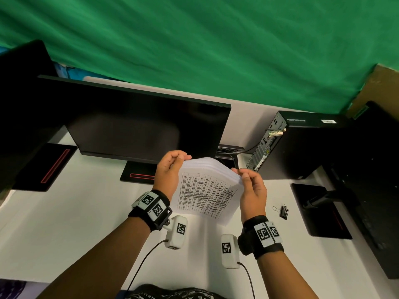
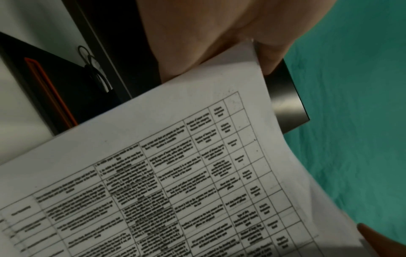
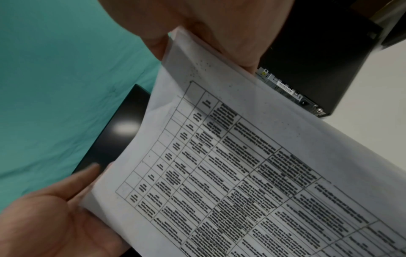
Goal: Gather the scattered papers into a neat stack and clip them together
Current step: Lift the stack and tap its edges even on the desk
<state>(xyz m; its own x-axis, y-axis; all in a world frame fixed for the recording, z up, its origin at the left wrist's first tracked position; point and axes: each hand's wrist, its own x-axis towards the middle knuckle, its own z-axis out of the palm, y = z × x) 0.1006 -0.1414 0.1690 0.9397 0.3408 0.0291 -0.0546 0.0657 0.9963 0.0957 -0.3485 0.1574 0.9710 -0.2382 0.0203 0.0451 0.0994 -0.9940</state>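
Observation:
A stack of white papers (image 1: 205,190) with a printed table on the top sheet stands on its lower edge on the white desk (image 1: 86,223), bowed slightly. My left hand (image 1: 181,158) grips its upper left side with curled fingers, and my right hand (image 1: 241,172) grips the upper right side. The left wrist view shows the printed sheet (image 2: 197,173) under my palm (image 2: 208,34). In the right wrist view the papers (image 3: 241,173) sit between my right fingers (image 3: 208,26) and my left hand (image 3: 54,217). A black binder clip (image 1: 284,211) lies on the desk to the right of my right wrist.
A dark monitor (image 1: 140,126) stands just behind the papers on a black base (image 1: 138,176). A black computer tower (image 1: 302,143) sits at the back right, with another screen and its stand (image 1: 319,212) beside it. A third monitor is at the left. Green cloth (image 1: 216,50) hangs behind.

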